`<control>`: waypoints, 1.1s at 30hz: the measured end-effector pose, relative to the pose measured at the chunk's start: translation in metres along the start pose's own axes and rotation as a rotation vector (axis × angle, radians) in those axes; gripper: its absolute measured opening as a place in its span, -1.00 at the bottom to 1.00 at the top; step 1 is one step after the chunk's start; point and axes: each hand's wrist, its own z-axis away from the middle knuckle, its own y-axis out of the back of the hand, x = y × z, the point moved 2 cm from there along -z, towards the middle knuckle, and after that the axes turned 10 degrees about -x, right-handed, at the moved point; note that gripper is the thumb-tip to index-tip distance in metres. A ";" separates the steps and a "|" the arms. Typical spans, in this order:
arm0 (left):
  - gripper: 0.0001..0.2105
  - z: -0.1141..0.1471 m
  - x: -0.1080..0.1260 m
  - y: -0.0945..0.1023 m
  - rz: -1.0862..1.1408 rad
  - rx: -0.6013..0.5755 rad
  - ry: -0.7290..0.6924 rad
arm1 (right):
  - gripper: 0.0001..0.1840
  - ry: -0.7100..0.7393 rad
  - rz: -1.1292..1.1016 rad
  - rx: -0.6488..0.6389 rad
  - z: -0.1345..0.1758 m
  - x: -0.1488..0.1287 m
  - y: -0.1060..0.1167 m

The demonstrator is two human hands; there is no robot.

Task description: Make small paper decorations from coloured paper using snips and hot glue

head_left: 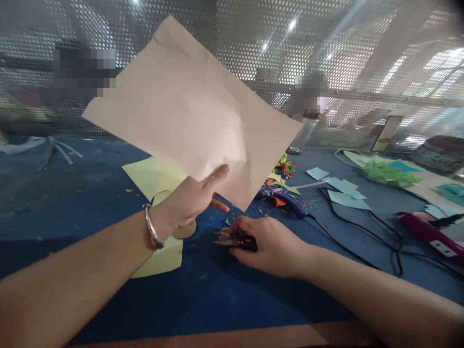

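Filling the middle of the view, up off the blue worktop [232, 299], it's a large beige paper sheet [174, 101], tilted, one corner up near twelve o'clock and another dipping to about five! The left hand [195, 195] has it at six o'clock: thumb flat on the near face, other fingers tucked below and behind, closed on the paper's lower edge. A shiny silver metal bangle [151, 227] circles that wrist.

Now to four o'clock of it, and the right hand [266, 244] is down low, fingers curled round a pair of small dark-handled snips [244, 240], blades aimed at nine o'clock. A firm grip, though blur hides the finer detail!

Under the left wrist, yellow-green paper [157, 174] peeks out on both sides, one sheet or two, I can't tell, with a round brown disc [185, 229] just below the palm.

From the right hand, one o'clock: a dark blue glue gun [290, 203] lying on its side, bright orange and green paper scraps [284, 166] just beyond. Two o'clock: pale blue paper squares [348, 193], then a heap of light green cut paper [393, 174] farther out. Three o'clock: a magenta power strip [427, 234], black cables near it. And at twelve, right across the back, a grey perforated metal screen [232, 53]!
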 end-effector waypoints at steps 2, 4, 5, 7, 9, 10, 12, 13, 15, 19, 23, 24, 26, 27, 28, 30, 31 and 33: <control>-0.39 0.005 -0.009 0.002 -0.027 0.043 0.000 | -0.75 -0.004 -0.006 0.006 -0.001 0.000 0.000; -0.40 0.006 -0.017 0.006 -0.033 0.056 -0.014 | -0.68 -0.010 -0.011 -0.004 -0.002 0.001 0.000; -0.41 0.005 -0.020 0.009 -0.028 0.056 -0.024 | -0.63 -0.018 -0.014 -0.009 -0.002 0.001 0.000; -0.41 0.003 -0.026 0.014 -0.011 0.051 -0.047 | -0.61 -0.047 -0.006 -0.006 -0.004 0.001 0.001; -0.38 0.002 -0.028 0.019 0.009 0.064 -0.072 | -0.61 -0.079 0.006 0.007 -0.005 0.001 0.001; -0.36 0.001 -0.029 0.021 0.017 0.074 -0.085 | -0.61 -0.093 0.009 0.010 -0.006 0.002 0.001; -0.36 0.001 -0.028 0.023 0.028 0.093 -0.092 | -0.59 -0.116 0.011 0.009 -0.008 0.003 0.000; -0.38 0.002 -0.028 0.023 0.030 0.100 -0.088 | -0.58 -0.121 0.012 0.005 -0.009 0.003 -0.001; -0.41 0.003 -0.027 0.022 0.035 0.103 -0.071 | -0.57 -0.118 0.013 -0.002 -0.011 0.003 -0.002; -0.41 0.003 -0.027 0.022 0.112 0.086 -0.100 | -0.59 -0.117 0.021 -0.002 -0.013 0.003 -0.003; -0.39 0.001 -0.030 0.024 0.111 0.090 -0.080 | -0.60 -0.108 -0.005 -0.004 -0.015 0.002 -0.003; -0.38 0.000 -0.031 0.024 0.110 0.083 -0.078 | -0.59 -0.101 -0.012 -0.004 -0.015 0.002 -0.003; -0.35 -0.001 -0.031 0.024 0.129 0.060 -0.094 | -0.59 -0.084 -0.012 -0.005 -0.016 0.002 -0.003; -0.33 -0.001 -0.030 0.023 0.138 0.049 -0.098 | -0.61 -0.072 -0.005 -0.008 -0.016 0.003 -0.004; -0.33 -0.001 -0.029 0.023 0.141 0.045 -0.093 | -0.63 -0.059 0.007 -0.009 -0.016 0.003 -0.004; -0.33 0.000 -0.027 0.023 0.122 0.051 -0.060 | -0.70 -0.025 0.029 -0.010 -0.017 0.002 -0.004; -0.34 0.001 -0.026 0.024 0.111 0.054 -0.043 | -0.73 -0.007 0.038 -0.009 -0.017 0.002 -0.005; -0.36 0.002 -0.024 0.024 0.105 0.063 -0.035 | -0.78 0.029 0.051 -0.015 -0.017 0.001 -0.005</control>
